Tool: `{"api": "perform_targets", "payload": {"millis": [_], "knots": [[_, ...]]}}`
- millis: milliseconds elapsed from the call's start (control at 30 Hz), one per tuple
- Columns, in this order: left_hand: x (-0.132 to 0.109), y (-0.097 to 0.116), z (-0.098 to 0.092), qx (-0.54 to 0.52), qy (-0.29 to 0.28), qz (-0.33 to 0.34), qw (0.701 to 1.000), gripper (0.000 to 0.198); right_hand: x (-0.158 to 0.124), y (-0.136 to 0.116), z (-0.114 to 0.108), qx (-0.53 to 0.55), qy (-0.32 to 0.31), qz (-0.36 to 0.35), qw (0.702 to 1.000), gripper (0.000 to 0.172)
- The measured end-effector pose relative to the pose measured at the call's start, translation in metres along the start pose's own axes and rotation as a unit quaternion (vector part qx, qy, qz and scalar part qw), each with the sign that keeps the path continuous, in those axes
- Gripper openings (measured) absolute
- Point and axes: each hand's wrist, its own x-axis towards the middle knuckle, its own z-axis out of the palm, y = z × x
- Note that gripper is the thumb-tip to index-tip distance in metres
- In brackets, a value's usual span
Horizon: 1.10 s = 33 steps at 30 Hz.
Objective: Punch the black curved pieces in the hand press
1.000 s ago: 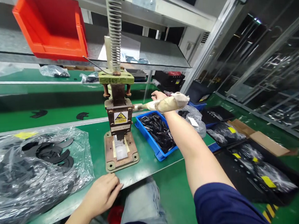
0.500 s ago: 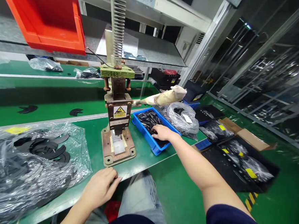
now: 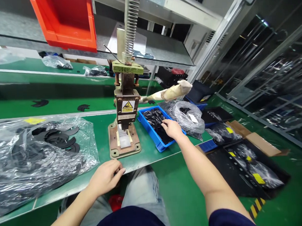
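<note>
The right hand [image 3: 172,128] reached into a blue tray [image 3: 164,146] on the green table [image 3: 102,126], its fingertips down on the small black parts [image 3: 153,118] heaped inside. Whether that grip had come together on one of them could not be told, since the fingers and the dark pile hid the contact. The left hand [image 3: 106,177] rested at the front edge of the table, just before the base of the press; its grip was loosely curled, the thumb a little apart from the bent fingers. The press [image 3: 127,116] stood upright between the two hands and farther back, a yellow warning label [image 3: 128,106] on its front, a pale block [image 3: 124,140] on its base, and a tall spring [image 3: 132,29] above. Its wrapped lever [image 3: 175,91] stuck out to the right, above the far end of the tray. To the left of the press lay a large clear bag [image 3: 54,160] with curved black pieces [image 3: 59,138] in it, and beyond the tray, on the right, a smaller clear bag [image 3: 191,119]. A red bin [image 3: 68,39] sat on the grey shelf [image 3: 167,45] at the back.
</note>
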Motion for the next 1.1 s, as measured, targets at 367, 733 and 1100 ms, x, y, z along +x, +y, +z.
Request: {"api": "perform_targets", "payload": {"millis": [367, 733, 1100], "knots": [[0.008, 0.028, -0.028, -0.195, 0.105, -0.079, 0.972, 0.027, -0.107, -0.100, 0.060, 0.439, -0.077, -0.070, 0.893, 0.036], [0.001, 0.040, -0.043, -0.171, 0.131, 0.026, 0.976, 0.027, -0.138, -0.143, 0.096, 0.610, -0.204, -0.035, 0.764, 0.041], [0.000, 0.044, -0.044, -0.140, 0.138, 0.073, 0.978, 0.022, -0.142, -0.139, 0.104, 0.610, -0.228, -0.017, 0.758, 0.042]]}}
